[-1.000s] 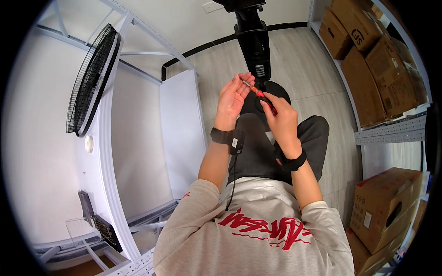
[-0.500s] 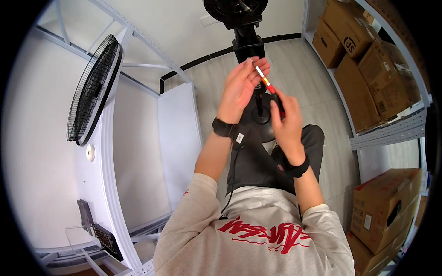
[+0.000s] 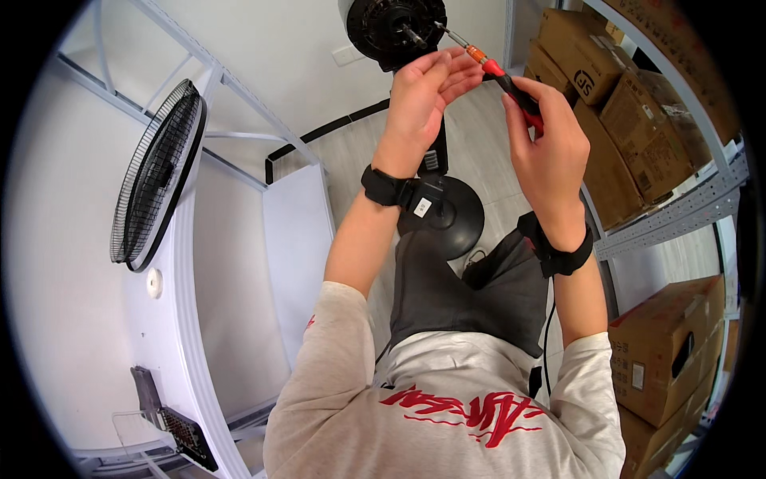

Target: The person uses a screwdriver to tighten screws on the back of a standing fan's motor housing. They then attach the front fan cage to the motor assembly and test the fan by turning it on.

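My right hand [image 3: 549, 132] grips a screwdriver [image 3: 517, 92] by its red and black handle. The metal shaft points up and left, its tip at the edge of a fan's black motor head [image 3: 396, 33]; whether a screw sits on the tip is too small to tell. Below the shaft my left hand [image 3: 423, 100] is raised with its fingers stretched and slightly curved, nothing visible in it. A bare metal spindle [image 3: 413, 35] sticks out of the motor head. The fan's stand runs down behind my left hand to a round black base [image 3: 459, 215] on the floor.
On the white shelf [image 3: 185, 319] at left lie a black wire fan grille [image 3: 155, 176], a white round piece [image 3: 154, 283] and a dark perforated tray [image 3: 187, 437]. Cardboard boxes [image 3: 646, 132] fill the rack at right, with more boxes [image 3: 666, 351] below it.
Both hands have moved up toward the motor head. The screwdriver has moved up and right, away from the left hand's fingers, its tip now at the motor head. The view has shifted too.
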A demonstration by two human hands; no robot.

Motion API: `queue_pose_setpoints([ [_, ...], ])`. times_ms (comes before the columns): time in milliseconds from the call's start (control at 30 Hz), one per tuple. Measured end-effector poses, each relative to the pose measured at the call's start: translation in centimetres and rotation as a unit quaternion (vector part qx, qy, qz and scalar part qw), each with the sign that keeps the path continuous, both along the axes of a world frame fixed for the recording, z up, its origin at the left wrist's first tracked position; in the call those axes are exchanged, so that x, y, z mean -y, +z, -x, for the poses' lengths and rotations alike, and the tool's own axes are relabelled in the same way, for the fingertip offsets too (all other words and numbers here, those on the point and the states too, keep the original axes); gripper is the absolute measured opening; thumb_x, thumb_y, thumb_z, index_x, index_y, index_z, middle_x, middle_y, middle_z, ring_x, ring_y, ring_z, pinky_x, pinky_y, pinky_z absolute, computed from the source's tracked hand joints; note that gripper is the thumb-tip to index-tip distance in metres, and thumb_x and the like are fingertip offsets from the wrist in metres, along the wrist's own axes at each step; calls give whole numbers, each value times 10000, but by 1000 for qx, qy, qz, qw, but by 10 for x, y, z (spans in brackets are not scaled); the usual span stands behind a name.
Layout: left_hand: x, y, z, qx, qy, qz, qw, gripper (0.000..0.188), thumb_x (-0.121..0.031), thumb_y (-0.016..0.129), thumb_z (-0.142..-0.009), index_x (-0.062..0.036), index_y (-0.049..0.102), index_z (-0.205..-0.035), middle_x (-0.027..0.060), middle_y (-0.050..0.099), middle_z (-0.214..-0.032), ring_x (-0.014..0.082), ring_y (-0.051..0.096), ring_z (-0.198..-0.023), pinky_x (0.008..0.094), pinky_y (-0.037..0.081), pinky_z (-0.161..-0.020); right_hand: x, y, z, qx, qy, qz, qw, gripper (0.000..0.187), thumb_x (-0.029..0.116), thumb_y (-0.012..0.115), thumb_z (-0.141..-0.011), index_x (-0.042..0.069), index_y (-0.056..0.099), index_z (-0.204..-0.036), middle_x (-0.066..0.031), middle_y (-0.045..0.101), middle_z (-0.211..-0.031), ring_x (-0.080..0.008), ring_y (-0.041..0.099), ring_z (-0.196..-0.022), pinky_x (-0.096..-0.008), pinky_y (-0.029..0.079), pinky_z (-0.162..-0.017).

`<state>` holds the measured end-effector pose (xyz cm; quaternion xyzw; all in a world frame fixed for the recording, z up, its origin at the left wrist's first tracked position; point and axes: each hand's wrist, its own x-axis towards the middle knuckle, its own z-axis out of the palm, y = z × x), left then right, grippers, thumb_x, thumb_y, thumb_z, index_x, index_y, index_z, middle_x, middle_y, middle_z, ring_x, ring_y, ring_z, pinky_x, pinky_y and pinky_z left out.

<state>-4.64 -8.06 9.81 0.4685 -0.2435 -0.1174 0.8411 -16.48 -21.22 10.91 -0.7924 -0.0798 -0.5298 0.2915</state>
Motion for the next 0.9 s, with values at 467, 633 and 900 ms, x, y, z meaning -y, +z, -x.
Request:
queue_pose_setpoints([
  [467, -64, -71, -32, 288, 356, -470, 754, 254, -199, 420, -1019, -15, 594, -1009, 232, 701, -873, 460, 661, -833, 538, 497, -745, -14, 18, -23, 10, -41, 88, 995, 150, 23, 684, -859, 32, 623, -996, -97, 635, -882, -299, 642, -737, -393, 518, -632],
  [633, -62, -58, -40, 185, 361, -501, 764, 264, -212, 422, -1029, -15, 508, -1182, 268, 692, -840, 485, 665, -852, 539, 505, -765, -18, 30, -24, 55, -79, 163, 982, 139, 30, 679, -853, 33, 630, -983, -82, 618, -969, -266, 652, -734, -356, 537, -613],
  [900, -53, -75, -69, 222, 354, -465, 780, 455, -249, 450, -1021, -40, 417, -1424, 304, 690, -959, 493, 650, -957, 541, 503, -811, -28, 46, -21, -51, -123, 171, 976, 161, 120, 727, -887, 64, 666, -1025, -82, 604, -940, -263, 636, -694, -360, 528, -618],
])
